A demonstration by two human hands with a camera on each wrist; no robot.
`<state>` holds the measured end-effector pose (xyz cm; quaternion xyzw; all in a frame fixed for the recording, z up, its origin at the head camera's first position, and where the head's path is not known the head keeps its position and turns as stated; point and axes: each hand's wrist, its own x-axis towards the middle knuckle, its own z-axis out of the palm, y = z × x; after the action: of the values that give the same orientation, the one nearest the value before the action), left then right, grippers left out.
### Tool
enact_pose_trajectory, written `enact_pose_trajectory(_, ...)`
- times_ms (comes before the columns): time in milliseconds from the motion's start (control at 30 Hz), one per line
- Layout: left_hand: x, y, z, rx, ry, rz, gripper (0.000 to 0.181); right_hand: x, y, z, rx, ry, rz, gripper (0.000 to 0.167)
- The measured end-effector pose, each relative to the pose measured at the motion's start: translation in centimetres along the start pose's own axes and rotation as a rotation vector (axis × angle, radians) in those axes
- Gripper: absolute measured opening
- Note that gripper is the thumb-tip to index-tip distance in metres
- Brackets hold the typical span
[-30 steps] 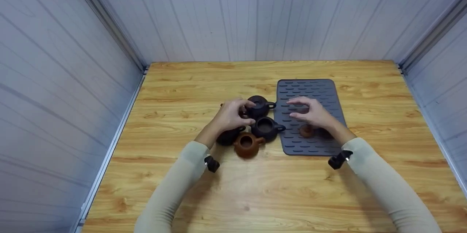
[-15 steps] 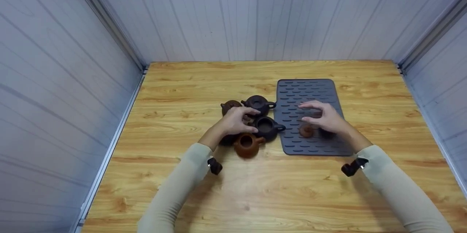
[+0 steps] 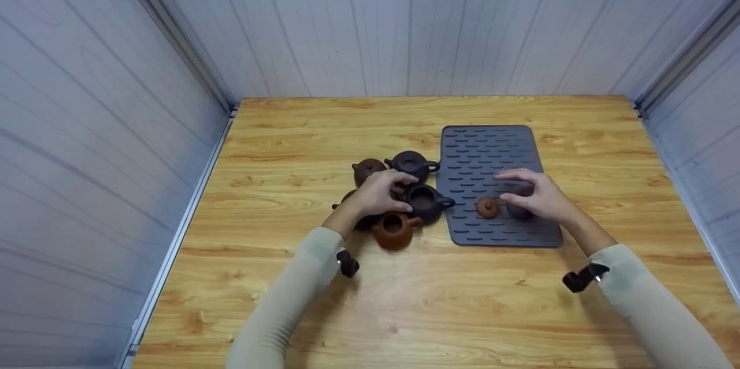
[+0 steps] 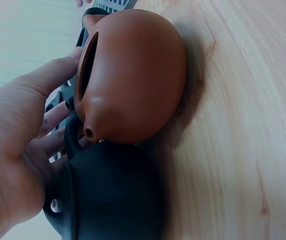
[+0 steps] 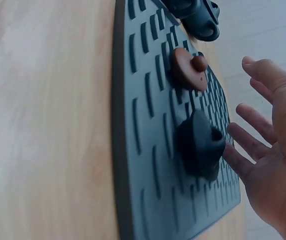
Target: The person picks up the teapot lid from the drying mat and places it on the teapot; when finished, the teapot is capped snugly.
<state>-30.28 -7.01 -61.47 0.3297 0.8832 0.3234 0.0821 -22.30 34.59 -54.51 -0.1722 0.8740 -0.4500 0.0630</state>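
Observation:
My left hand (image 3: 378, 192) spans the spout side of a dark lidless teapot (image 3: 424, 204), thumb and fingers spread near its rim; firm contact is not plain. In front of it sits an orange-brown lidless teapot (image 3: 393, 231), seen large in the left wrist view, beside a black teapot (image 4: 115, 195) partly under my wrist. Above the grey ridged mat (image 3: 485, 143), my right hand (image 3: 540, 195) holds nothing, its fingers apart. A dark lid (image 5: 200, 142) lies close below that hand. Left of it on the mat rests an orange-brown lid (image 3: 488, 207) with a round knob.
Behind the left hand stand a reddish-brown teapot (image 3: 368, 169) and another dark teapot (image 3: 411, 165) with its handle toward the mat. The teapots crowd together on the wooden table (image 3: 393, 311). Pale panels (image 3: 370, 28) enclose the table's back and sides.
My right hand has moved right and toward me across the mat, exposing the orange-brown lid. The left hand has shifted slightly right toward the dark lidless teapot, uncovering the reddish-brown one.

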Motion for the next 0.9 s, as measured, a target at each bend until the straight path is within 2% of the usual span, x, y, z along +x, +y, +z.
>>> enact_pose_trajectory(200,-0.4,1.0,-0.2,0.046,-0.018,-0.030,0.064,-1.2,1.0,-0.3,0.031,0.027,-0.001,0.045)
enact_pose_trajectory(400,-0.2,0.8,-0.3,0.036,-0.045,-0.068,0.060,-2.0,2.0,-0.5,0.035,0.051,-0.053,0.046)
enact_pose_trajectory(700,-0.1,0.8,-0.4,-0.011,-0.075,-0.102,0.059,-3.1,3.7,-1.2,0.094,0.067,0.004,0.046)
enact_pose_trajectory(900,-0.6,1.6,-0.7,-0.016,-0.065,-0.108,0.059,-3.5,4.3,-1.2,0.097,0.041,0.015,0.042)
